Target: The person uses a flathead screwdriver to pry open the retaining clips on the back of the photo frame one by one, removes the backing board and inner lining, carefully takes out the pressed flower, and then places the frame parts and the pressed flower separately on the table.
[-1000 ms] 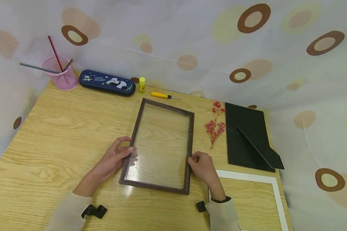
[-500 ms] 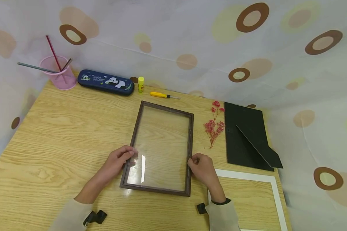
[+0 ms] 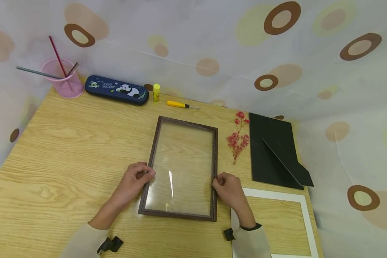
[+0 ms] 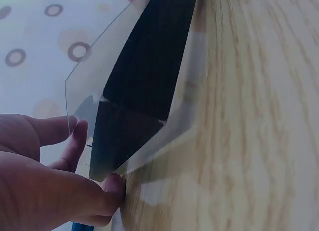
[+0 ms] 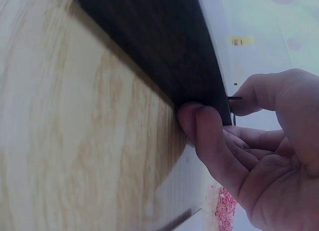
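Note:
A dark brown picture frame (image 3: pixel 215 161) lies on the wooden table in front of me, a clear pane (image 3: pixel 184 157) within its border. At its left side my left hand (image 3: pixel 133 181) pinches the pane's edge between thumb and finger. In the left wrist view the clear pane (image 4: pixel 87 71) stands out past the dark frame (image 4: pixel 144 57), and a lower fingertip touches the frame's base. My right hand (image 3: pixel 229 190) grips the opposite side of the frame. Small dark tabs (image 5: pixel 235 98) stick out from the frame near the right thumb.
Right of the frame lie a pink dried flower sprig (image 3: pixel 237 143), a black backing board (image 3: pixel 267 125) with a stand, and a white mat border (image 3: pixel 274 194). Along the back are a pink pencil cup (image 3: pixel 67 87), pencil case (image 3: pixel 116 89), glue stick (image 3: pixel 156 93) and yellow screwdriver (image 3: pixel 177 104).
The frame has shifted slightly toward me and to the right in view. My left hand has moved a little down the frame's left side, its fingers drawing together. My right hand keeps its grip.

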{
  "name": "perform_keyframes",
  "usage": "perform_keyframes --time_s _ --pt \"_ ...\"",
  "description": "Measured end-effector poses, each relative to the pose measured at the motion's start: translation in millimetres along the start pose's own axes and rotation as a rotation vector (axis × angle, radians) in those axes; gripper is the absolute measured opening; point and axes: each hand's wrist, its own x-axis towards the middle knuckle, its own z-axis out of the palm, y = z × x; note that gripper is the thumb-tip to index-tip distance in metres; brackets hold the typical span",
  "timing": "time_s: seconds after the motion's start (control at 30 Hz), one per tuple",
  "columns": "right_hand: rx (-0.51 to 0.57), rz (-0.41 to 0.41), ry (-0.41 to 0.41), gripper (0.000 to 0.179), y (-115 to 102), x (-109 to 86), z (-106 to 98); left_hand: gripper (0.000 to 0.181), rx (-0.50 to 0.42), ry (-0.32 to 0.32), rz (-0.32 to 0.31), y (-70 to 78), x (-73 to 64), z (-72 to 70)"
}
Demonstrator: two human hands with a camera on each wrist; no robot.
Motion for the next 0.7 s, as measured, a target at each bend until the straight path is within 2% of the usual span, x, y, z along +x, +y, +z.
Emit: perform_keyframes --time_s 0.2,0.33,0.47,0.63,0.7 --pt "0.001 -0.003 0.004 0.011 -1 0.2 -1 0.020 0.087 0.040 0.012 1.4 -0.6 1.1" --pt "-0.002 0.016 -0.003 0.011 -3 0.3 -1 0.019 0.104 0.050 0.037 1.7 -1.9 -0.1" --pt "-0.006 0.041 -0.014 0.013 -4 -0.7 -2 0.020 0.064 0.015 0.057 4.1 -2.2 -0.8" --pt "-0.020 0.059 -0.016 0.019 -7 -2.5 -1 0.027 0.013 -0.048 0.005 10.2 -2.8 0.6" --pt "-0.030 0.046 -0.007 0.021 -8 -3.1 -1 0.028 0.011 -0.048 -0.007 10.8 -3.0 1.4"
